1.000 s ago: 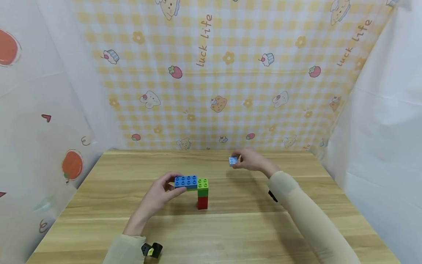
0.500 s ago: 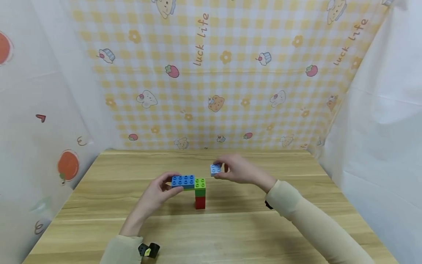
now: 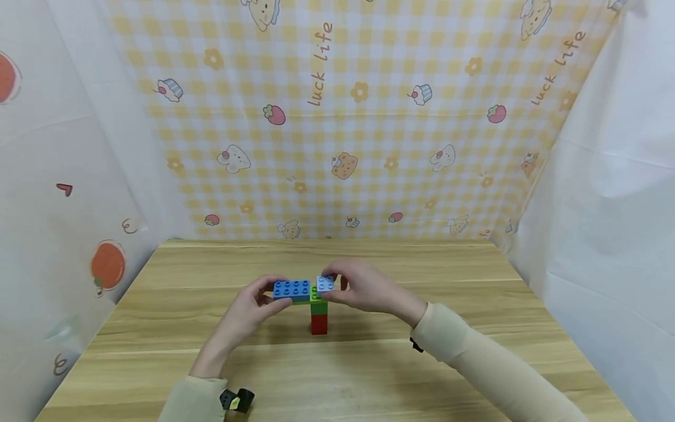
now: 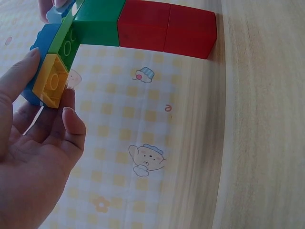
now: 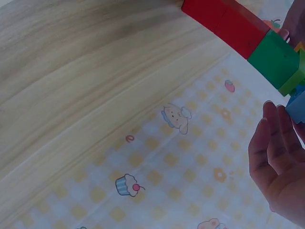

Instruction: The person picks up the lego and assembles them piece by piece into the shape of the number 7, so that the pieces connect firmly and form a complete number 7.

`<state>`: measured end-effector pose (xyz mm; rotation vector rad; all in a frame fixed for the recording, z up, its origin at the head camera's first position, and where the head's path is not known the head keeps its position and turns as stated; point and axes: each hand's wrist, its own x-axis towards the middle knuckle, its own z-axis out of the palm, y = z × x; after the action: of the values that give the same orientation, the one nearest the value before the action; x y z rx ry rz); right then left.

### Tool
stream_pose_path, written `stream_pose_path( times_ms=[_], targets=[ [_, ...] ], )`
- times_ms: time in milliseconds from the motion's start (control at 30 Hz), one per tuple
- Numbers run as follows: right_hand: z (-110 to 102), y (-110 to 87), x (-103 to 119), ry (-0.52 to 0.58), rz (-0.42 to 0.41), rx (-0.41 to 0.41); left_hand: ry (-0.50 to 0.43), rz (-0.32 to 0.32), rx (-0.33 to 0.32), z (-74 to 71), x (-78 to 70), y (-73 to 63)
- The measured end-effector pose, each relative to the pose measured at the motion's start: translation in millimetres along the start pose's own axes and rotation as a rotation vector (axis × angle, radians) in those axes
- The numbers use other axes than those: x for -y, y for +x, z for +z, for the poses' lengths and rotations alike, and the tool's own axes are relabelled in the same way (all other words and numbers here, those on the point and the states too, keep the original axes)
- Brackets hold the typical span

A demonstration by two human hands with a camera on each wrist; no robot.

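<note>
A tower of toy building bricks stands on the table, with two red bricks [image 4: 144,25] at the bottom and a dark green brick [image 4: 99,23] above them. Across its top a light green brick [image 4: 63,44] juts out to the left. A long blue brick [image 3: 292,290] sits on that overhang, and a yellow brick [image 4: 51,81] shows beneath. My left hand [image 3: 245,310] grips the blue brick between thumb and fingers. Pinched in my right hand [image 3: 366,288] is a small light blue brick [image 3: 325,283], which overlaps the light green studs in the head view.
The wooden table [image 3: 337,375] reaches back to a yellow checked cloth [image 3: 337,129] with cartoon prints. White cloth walls [image 3: 606,193] close in both sides. A black wrist device [image 3: 237,400] shows at the left cuff.
My right hand has brought the light blue brick leftward and nearer, from the back of the table to the tower's top. My left hand has kept its hold on the blue brick.
</note>
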<state>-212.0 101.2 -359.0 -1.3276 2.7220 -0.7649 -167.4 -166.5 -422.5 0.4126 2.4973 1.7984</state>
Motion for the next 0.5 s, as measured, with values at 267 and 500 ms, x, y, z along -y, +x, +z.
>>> stream_pose_path(
  times_ms=[267, 500],
  targets=[
    [6.0, 2.2, 2.4, 0.033, 0.002, -0.002, 0.009, 0.001, -0.011, 0.9, -0.5, 0.2],
    [9.0, 3.3, 3.8, 0.045, 0.015, -0.01, 0.003, 0.005, -0.009, 0.5, -0.2, -0.6]
  ],
)
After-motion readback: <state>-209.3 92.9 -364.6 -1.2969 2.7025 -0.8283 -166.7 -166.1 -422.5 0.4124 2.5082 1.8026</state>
